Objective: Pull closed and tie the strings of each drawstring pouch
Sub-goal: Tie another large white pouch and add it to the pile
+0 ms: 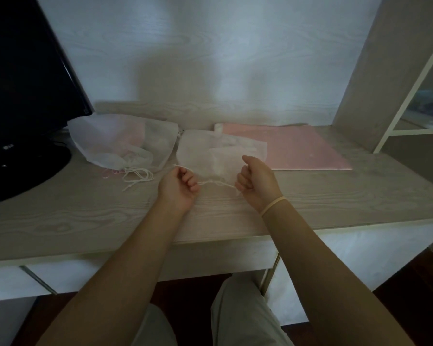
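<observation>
1. Between the two curled sets of fingers, a white string runs taut, a small knot at its middle, just in front of one flat white pouch on the tabletop
2. Left hand grips one string end; right hand grips the other
3. Left of the fingers lies a pile of white pouches, count unclear, loose strings trailing
4. Beyond the right fingers lies one pink sheet; one black monitor stands far left

black monitor left; pink folder right on desk; shelf unit far right
</observation>
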`<action>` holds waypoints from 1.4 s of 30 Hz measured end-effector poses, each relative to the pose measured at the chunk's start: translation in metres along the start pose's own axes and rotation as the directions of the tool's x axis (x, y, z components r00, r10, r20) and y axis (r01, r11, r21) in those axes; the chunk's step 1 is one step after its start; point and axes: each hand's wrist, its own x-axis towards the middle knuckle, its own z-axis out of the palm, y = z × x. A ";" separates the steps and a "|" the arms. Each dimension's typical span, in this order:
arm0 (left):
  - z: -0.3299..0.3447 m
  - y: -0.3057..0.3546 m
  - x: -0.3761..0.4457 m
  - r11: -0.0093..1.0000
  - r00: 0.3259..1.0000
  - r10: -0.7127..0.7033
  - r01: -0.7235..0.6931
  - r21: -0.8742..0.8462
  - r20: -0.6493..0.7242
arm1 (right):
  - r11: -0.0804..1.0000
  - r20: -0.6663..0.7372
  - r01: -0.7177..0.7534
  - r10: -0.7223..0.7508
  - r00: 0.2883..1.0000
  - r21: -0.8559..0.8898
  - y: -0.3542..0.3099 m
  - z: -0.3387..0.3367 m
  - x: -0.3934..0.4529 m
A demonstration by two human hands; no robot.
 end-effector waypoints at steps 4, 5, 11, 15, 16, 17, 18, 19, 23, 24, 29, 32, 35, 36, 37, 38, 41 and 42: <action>0.000 0.002 0.003 0.941 0.984 0.141 -0.098 0.324 -0.111 | 0.580 0.055 0.266 -0.355 0.933 -0.770 0.002 -0.005 0.005; -0.002 0.002 0.004 0.924 0.975 0.176 -0.116 0.365 -0.137 | 0.432 0.114 0.290 -0.388 0.915 -0.854 0.002 -0.007 0.006; -0.007 0.008 0.009 0.824 0.920 0.350 -0.212 0.526 -0.177 | 0.095 0.277 0.345 -0.418 0.865 -0.934 0.000 -0.016 0.008; -0.015 0.025 0.007 0.511 0.781 0.609 -0.250 0.822 -0.141 | 0.070 0.280 0.312 -0.291 0.915 -0.948 -0.009 -0.030 0.007; -0.015 0.026 0.006 0.404 0.747 0.654 -0.210 0.890 -0.121 | 0.070 0.284 0.307 -0.231 0.930 -0.949 -0.009 -0.031 0.006; -0.015 0.025 0.006 0.296 0.722 0.685 -0.153 0.943 -0.097 | 0.056 0.295 0.309 -0.175 0.939 -0.949 -0.008 -0.031 0.007; -0.014 0.023 0.004 0.195 0.698 0.712 -0.101 0.976 -0.070 | 0.030 0.311 0.317 -0.129 0.942 -0.948 -0.007 -0.030 0.007; -0.012 0.021 0.002 0.106 0.673 0.739 -0.064 0.992 -0.036 | -0.001 0.323 0.324 -0.093 0.942 -0.946 -0.005 -0.029 0.008; -0.001 0.013 -0.001 -0.189 0.658 0.720 -0.120 0.975 0.220 | -0.179 0.358 0.339 -0.086 0.930 -0.924 0.002 -0.022 0.011; 0.003 0.011 -0.001 -0.219 0.722 0.643 -0.148 0.964 0.257 | -0.232 0.369 0.338 -0.108 0.923 -0.912 0.003 -0.020 0.011; 0.005 -0.010 -0.004 -0.188 0.913 0.347 -0.157 0.970 0.215 | -0.238 0.353 0.315 -0.140 0.925 -0.919 0.002 -0.015 0.010; 0.004 -0.009 -0.006 -0.168 0.871 0.459 -0.105 0.980 0.173 | -0.053 0.326 0.323 -0.215 0.921 -0.945 -0.005 -0.012 0.008; 0.006 -0.007 -0.004 -0.138 0.851 0.505 -0.083 0.987 0.142 | 0.120 0.284 0.339 -0.332 0.900 -0.933 -0.014 -0.011 0.005; 0.008 -0.008 -0.005 -0.116 0.861 0.484 -0.116 0.987 0.158 | 0.149 0.277 0.345 -0.348 0.895 -0.927 -0.017 -0.010 0.003; 0.011 -0.010 -0.007 -0.091 0.871 0.453 -0.167 0.982 0.190 | 0.162 0.277 0.350 -0.352 0.894 -0.923 -0.018 -0.010 0.002; 0.014 -0.012 -0.010 -0.063 0.881 0.414 -0.223 0.973 0.229 | 0.168 0.287 0.361 -0.349 0.892 -0.918 -0.019 -0.008 0.001; 0.026 -0.018 -0.015 0.045 0.912 0.300 -0.306 0.951 0.279 | 0.184 0.320 0.393 -0.330 0.888 -0.901 -0.018 -0.002 -0.001; 0.030 -0.019 -0.014 0.106 0.922 0.279 -0.307 0.946 0.268 | 0.189 0.329 0.402 -0.328 0.886 -0.896 -0.018 -0.001 0.000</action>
